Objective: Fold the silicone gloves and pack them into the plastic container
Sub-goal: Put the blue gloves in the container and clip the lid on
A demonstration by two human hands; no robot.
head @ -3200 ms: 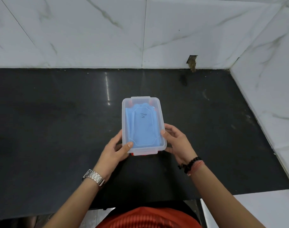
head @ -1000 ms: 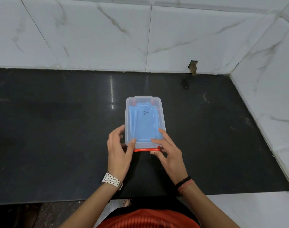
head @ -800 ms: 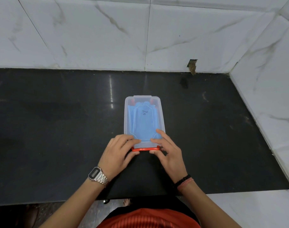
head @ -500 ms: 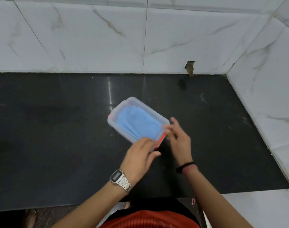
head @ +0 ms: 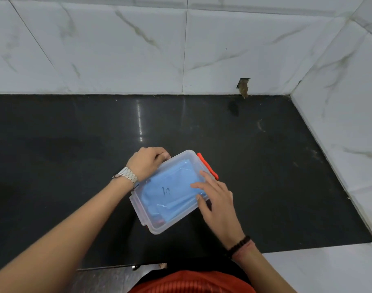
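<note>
A clear plastic container (head: pixel 159 226) with its lid on lies at an angle on the black counter. Folded blue silicone gloves (head: pixel 170 193) show through the lid. An orange latch (head: pixel 208 166) sits on its far right end. My left hand (head: pixel 148 160) curls over the container's far left corner and grips it. My right hand (head: pixel 217 199) rests on the lid's right side with straight fingers, thumb against the near long edge.
The black counter (head: pixel 75 166) runs back to white marble wall tiles (head: pixel 138 49) and to a side wall on the right (head: pixel 350 102). A small hole (head: pixel 243 86) breaks the back wall. The counter's front edge is near my body.
The container has been turned round on the counter, so the orange latch has gone from the near end to the far right. My left hand moved to the far corner; the right hand lies on the lid.
</note>
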